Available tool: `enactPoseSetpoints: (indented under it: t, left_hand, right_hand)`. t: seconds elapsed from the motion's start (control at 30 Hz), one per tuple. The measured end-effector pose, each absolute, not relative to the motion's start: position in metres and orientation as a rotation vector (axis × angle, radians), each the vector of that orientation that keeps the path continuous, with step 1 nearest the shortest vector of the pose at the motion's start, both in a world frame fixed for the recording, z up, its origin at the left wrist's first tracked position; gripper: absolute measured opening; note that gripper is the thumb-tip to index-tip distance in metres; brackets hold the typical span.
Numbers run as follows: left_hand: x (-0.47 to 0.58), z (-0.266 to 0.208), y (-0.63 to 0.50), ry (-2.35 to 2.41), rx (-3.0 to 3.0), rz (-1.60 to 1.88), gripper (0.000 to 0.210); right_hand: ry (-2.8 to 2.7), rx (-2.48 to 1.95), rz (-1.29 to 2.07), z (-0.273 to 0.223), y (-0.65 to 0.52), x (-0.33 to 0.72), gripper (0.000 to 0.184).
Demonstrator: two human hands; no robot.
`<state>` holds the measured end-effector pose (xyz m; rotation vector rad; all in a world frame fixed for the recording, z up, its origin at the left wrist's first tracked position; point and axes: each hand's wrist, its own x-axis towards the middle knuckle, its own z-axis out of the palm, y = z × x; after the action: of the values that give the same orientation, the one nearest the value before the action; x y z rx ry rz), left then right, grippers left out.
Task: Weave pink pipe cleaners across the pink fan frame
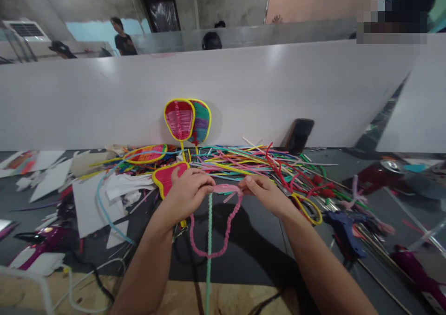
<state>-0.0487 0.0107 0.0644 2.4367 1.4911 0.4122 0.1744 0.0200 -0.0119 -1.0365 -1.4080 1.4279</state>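
Pink, crinkled cord (228, 230) forms a rounded loop, pinched by left fingers (205, 180) and right fingers (252, 183).

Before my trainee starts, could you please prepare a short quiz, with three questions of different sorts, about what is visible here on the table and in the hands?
1. Multiple choice. The left hand and the right hand hold a pink loop. What colour is the long stem crossing it?
A) Red
B) Pale green
C) White

2. True or false? The dark phone lies flat on the table.

3. Fill in. The two paddle-shaped pieces standing upright in front of the partition have ____ rims.

Key:
1. B
2. False; the dark phone leans against the partition.
3. yellow
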Motion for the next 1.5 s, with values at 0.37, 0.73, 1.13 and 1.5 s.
enactPoseSetpoints:
  t: [0.37,0.73,1.13,1.5]
  left_hand:
    - [-0.045,0.065,0.009,1.478,2.41,0.418,0.019]
    - [-0.044,0.064,0.01,1.47,2.413,0.419,0.017]
    - [-0.058,0.061,0.017,1.477,2.395,0.51,0.021]
    - [-0.035,0.05,0.013,1.295,2.44,0.486,0.021]
  right_hand:
    - [-1.684,-1.091,1.344,-0.007,0.014,0.171,0.046]
    - [-1.467,-0.902,1.513,-0.009,0.015,0.163,0.039]
    - [-1.541,-0.868,1.326,-0.012,0.017,0.174,0.041]
    - [-1.63,-0.925,1.412,-0.009,0.011,0.163,0.04]
